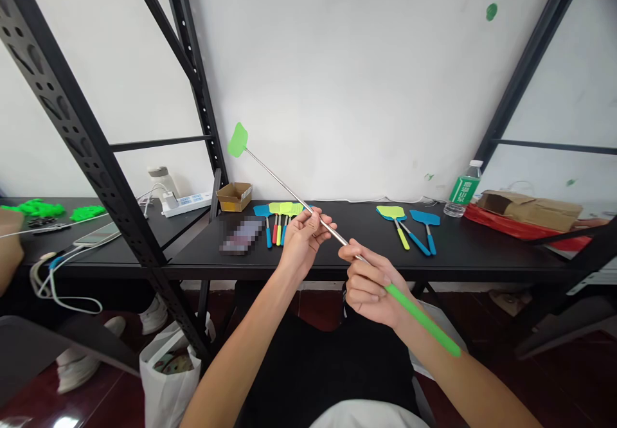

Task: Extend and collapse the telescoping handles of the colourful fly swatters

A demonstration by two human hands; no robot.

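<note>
I hold a telescopic fly swatter over the front edge of the black table (366,251). Its thin metal rod (279,180) is extended up and to the left, ending in a small green head (238,139). My left hand (302,238) pinches the rod near its middle with closed fingers. My right hand (370,282) is wrapped round the lower rod where the green handle (424,321) begins; the handle runs along my right forearm. On the table behind my hands lie several short swatters (278,217) and a further group of swatters (407,222) with yellow and blue heads.
A small open cardboard box (234,196), a blurred flat object (240,235), a water bottle (463,189), and a cardboard piece on red sheeting (530,213) sit on the table. Black rack posts (91,145) divide off a left table with a phone (96,234), cables and green parts. A white bag (168,370) stands below.
</note>
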